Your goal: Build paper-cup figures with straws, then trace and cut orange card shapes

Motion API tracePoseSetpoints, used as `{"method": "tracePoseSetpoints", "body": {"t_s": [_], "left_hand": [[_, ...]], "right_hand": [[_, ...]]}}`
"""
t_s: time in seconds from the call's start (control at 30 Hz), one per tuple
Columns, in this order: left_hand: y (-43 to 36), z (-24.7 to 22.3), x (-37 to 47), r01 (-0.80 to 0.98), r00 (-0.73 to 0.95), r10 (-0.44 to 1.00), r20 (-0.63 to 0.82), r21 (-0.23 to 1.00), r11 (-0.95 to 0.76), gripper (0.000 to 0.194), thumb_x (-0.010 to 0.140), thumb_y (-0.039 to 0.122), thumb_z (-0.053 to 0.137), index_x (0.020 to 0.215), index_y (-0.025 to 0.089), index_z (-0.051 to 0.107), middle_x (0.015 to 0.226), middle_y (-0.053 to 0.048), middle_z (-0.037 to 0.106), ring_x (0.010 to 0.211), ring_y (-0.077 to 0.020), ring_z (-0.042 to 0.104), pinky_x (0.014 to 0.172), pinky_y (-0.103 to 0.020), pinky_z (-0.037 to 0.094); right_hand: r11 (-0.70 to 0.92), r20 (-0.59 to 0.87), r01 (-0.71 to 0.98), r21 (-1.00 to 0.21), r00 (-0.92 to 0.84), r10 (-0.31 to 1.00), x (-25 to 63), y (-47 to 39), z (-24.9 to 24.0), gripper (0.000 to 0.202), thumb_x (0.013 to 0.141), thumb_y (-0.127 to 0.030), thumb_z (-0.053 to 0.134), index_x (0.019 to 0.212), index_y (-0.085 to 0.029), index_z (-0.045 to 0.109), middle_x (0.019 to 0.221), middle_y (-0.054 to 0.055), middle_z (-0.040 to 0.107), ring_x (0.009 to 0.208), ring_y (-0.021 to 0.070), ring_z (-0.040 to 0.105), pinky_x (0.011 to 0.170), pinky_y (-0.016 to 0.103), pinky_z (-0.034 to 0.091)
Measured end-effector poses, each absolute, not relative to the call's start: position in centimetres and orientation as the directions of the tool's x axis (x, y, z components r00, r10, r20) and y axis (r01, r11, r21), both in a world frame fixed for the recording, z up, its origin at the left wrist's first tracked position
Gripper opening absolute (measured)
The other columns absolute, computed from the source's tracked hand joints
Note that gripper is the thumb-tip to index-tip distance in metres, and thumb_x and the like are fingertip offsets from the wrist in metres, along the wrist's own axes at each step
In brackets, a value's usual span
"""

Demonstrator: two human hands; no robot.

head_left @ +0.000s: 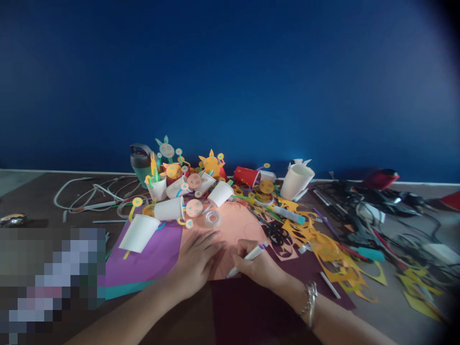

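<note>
"Where's the pen [256, 252]?"

"In my right hand [253, 268] — thumb and fingers closed round its barrel. It slants, purple end up and away to my right, lower end by the near edge of the peach paper [247, 223]."

"And your left hand [194, 261]?"

"Palm down on that paper, fingers loosely together, gripping nothing — just left of the pen's lower end."

"Is the tip touching?"

"Too small to tell; my right hand has it, so that one's nearer."

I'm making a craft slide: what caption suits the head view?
Left hand rests on peach paper while the right hand holds a white pen, near white cups.
</note>
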State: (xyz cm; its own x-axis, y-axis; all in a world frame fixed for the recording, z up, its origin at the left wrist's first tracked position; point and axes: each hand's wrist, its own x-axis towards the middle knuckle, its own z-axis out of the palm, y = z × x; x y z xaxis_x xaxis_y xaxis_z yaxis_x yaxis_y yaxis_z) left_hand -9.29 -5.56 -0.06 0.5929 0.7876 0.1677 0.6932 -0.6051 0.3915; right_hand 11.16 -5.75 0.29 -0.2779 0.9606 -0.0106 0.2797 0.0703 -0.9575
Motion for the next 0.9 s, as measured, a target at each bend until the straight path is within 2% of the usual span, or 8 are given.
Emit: {"method": "tracePoseSetpoints", "body": {"t_s": [0.2,0.5,0.67,0.9], "left_hand": [[-5.55,-0.05,-9.24,0.687,0.586,0.789,0.183,0.404,-0.604,0.045,0.090,0.012,0.041,0.132,0.029,0.048,0.143,-0.003,0.046,0.135,-0.0216,0.035,0.113,-0.049,0.024],[-5.59,0.00,-9.24,0.698,0.590,0.791,0.160,0.391,-0.600,0.048,0.089,0.010,0.041,0.132,0.028,0.047,0.143,-0.004,0.045,0.135,-0.0219,0.034,0.113,-0.051,0.024],[-5.58,-0.12,-9.34,0.682,0.590,0.786,0.187,0.406,-0.609,0.048,0.088,0.009,0.042,0.132,0.028,0.048,0.143,-0.003,0.046,0.135,-0.0219,0.034,0.113,-0.050,0.024],[-5.50,-0.27,-9.33,0.677,0.587,0.786,0.195,0.413,-0.609,0.047,0.090,0.012,0.042,0.132,0.030,0.047,0.143,-0.002,0.046,0.134,-0.0219,0.035,0.113,-0.049,0.024]], "right_hand": [[0.026,-0.050,0.257,-0.966,-0.282,0.958,11.13,-5.67,0.06,0.029,0.072,-0.025,0.057,0.054,-0.021,0.035,0.048,-0.008,0.036,0.042,0.0063,0.034,0.041,0.017,0.029],[0.059,-0.010,0.261,-0.964,-0.255,0.967,10.94,-5.57,0.03,0.028,0.071,-0.021,0.056,0.053,-0.021,0.034,0.048,-0.009,0.032,0.045,0.0064,0.028,0.041,0.018,0.024],[0.048,-0.017,0.235,-0.971,-0.268,0.963,11.02,-5.50,0.02,0.029,0.073,-0.022,0.056,0.054,-0.021,0.034,0.047,-0.009,0.034,0.043,0.0069,0.033,0.041,0.018,0.026],[0.062,-0.014,0.264,-0.963,-0.275,0.961,11.15,-5.51,-0.23,0.028,0.071,-0.022,0.056,0.054,-0.021,0.034,0.049,-0.009,0.033,0.043,0.0064,0.029,0.040,0.018,0.026]]}}
